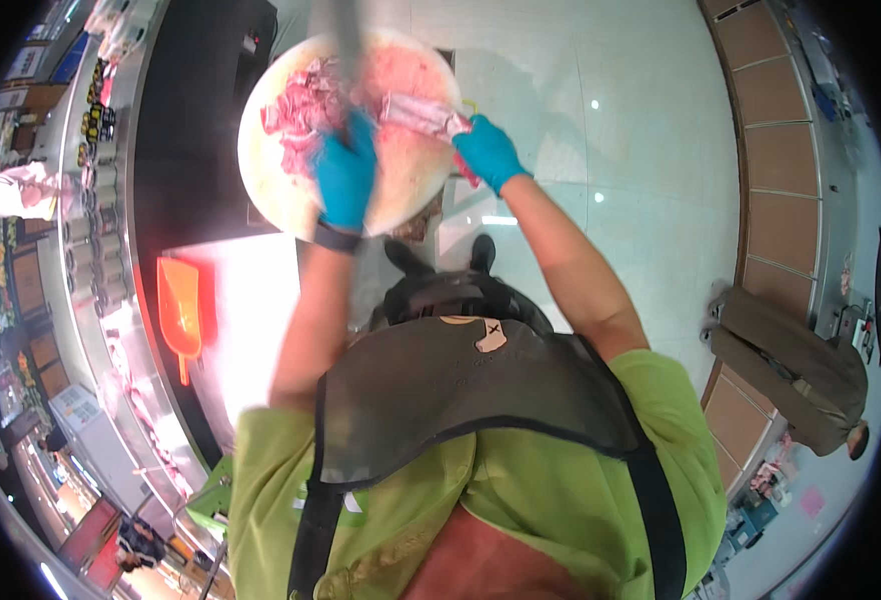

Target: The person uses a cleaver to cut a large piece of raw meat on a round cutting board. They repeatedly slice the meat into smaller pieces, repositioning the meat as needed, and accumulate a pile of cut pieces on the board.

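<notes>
A thick round cutting board [410, 176] stands before me, its top stained pink. My left hand [344, 180], in a blue glove and blurred by motion, grips a large knife [347, 45] whose grey blade points away from me over the board. Its handle is hidden in the glove. My right hand [490, 152], also gloved in blue, holds the near end of a long piece of bone-in meat [419, 115] at the board's right edge. The other end of that piece lies on the board, just right of the blade. Cut meat pieces [302, 112] are heaped on the left half.
Left of the board runs a dark counter [185, 97], with an orange scoop [179, 307] on a brightly lit surface nearer me. Beyond is a row of lidded containers [99, 187]. A person [793, 375] stands at the right by brown cabinets [782, 157]; others are farther left.
</notes>
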`<state>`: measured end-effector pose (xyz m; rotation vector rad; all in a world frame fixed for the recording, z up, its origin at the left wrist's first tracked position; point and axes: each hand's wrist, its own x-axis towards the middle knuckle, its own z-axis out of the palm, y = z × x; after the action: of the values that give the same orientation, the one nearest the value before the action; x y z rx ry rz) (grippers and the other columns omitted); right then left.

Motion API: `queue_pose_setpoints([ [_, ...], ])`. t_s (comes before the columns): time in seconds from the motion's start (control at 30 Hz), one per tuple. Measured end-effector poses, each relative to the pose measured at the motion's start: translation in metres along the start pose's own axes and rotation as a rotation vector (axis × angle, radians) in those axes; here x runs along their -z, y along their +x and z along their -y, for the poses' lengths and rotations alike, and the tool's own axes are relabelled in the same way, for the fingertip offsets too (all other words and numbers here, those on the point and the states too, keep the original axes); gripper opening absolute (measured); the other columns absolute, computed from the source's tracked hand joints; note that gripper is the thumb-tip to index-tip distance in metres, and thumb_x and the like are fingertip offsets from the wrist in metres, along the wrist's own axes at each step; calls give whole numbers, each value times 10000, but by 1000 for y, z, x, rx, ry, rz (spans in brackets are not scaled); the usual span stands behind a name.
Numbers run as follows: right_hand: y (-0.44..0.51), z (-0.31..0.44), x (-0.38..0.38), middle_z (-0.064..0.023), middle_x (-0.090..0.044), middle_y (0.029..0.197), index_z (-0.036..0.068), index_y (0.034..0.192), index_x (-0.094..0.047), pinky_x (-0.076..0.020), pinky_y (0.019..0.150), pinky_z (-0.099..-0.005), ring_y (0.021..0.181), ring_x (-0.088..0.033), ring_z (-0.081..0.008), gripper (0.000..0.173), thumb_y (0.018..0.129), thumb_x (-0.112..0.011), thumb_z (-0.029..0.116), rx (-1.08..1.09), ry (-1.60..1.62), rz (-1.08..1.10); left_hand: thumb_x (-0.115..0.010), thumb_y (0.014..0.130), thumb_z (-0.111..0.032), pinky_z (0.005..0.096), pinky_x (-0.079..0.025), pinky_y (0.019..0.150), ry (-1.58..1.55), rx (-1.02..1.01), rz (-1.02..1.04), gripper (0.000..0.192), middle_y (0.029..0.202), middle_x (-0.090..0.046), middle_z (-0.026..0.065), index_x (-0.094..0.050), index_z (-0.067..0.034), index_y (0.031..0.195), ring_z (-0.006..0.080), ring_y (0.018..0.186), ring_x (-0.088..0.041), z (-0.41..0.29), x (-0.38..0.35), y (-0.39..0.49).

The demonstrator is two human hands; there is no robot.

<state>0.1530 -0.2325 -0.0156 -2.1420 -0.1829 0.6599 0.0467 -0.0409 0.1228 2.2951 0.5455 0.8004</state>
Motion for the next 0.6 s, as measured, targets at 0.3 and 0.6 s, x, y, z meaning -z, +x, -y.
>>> queue_pose_setpoints([
  [0.3, -17, -33, 44, -122, -627, 671, 4, 976, -583, -490, 465, -381, 507, -616, -234, 219, 863, -573, 192, -86, 466, -1, -636, 955, -337, 296, -396, 374, -239, 933, 572, 328, 633, -554, 42, -595, -14, 916, 141, 420, -502, 117, -37, -82],
  [0.6, 19, -43, -24, -194, -659, 704, -23, 1028, -557, -517, 505, -414, 550, -654, -278, 304, 866, -570, 234, -10, 159, -89, -612, 990, -247, 242, -406, 447, -453, -17, 77, 234, 583, -561, 4, -648, -68, 845, 99, 484, -545, -36, 97, 67],
])
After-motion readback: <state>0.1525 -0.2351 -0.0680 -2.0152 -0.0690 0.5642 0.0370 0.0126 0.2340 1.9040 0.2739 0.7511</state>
